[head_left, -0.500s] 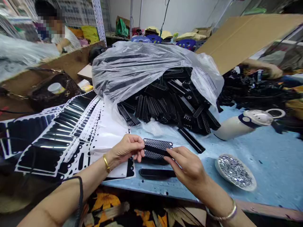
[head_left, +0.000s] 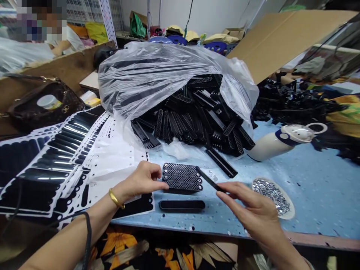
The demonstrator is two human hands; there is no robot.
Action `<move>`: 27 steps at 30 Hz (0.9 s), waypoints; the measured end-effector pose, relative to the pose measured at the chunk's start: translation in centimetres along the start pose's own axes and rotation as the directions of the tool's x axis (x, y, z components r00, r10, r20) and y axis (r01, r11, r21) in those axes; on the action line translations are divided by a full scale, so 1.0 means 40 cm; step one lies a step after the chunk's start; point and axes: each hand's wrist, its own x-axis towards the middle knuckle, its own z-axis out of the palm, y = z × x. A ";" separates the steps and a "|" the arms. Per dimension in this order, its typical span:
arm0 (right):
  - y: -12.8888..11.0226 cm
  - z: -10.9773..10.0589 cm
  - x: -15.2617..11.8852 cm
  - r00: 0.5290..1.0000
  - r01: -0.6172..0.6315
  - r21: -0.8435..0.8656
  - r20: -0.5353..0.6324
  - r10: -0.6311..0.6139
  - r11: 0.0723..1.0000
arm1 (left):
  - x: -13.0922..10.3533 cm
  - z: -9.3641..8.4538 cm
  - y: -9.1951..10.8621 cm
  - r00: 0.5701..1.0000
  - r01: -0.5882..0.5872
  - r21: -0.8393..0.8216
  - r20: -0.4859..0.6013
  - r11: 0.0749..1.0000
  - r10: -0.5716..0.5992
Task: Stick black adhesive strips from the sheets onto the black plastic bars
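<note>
My right hand [head_left: 250, 210] pinches a thin black strip [head_left: 209, 179] between thumb and fingers. The strip slants up to the left, its far end at the right edge of a compact stack of black pieces [head_left: 182, 176] with a silvery crosshatch pattern and small round dots at their ends. Beside the stack's left end is my left hand [head_left: 144, 179], thumb and forefinger apart and nothing held; its thumb tip is at the stack's lower left corner. Nearer the table edge lies a plain black rounded bar [head_left: 182, 206].
A clear plastic bag [head_left: 157, 71] spills many black pieces [head_left: 194, 123] at the back. Sheets with black strips [head_left: 67, 146] cover the left. At right are a white bottle [head_left: 270, 144] and a dish of small shiny metal parts [head_left: 272, 195]. Another person [head_left: 60, 41] sits back left.
My right hand has drawn the black strip right, off the top of the stack. My left hand has let go of it and opened. The view has shifted slightly.
</note>
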 end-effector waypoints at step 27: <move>0.043 0.065 -0.027 0.990 0.133 0.018 0.050 -0.134 0.991 | -0.003 0.015 -0.005 0.978 -0.185 0.303 0.152 0.935 0.145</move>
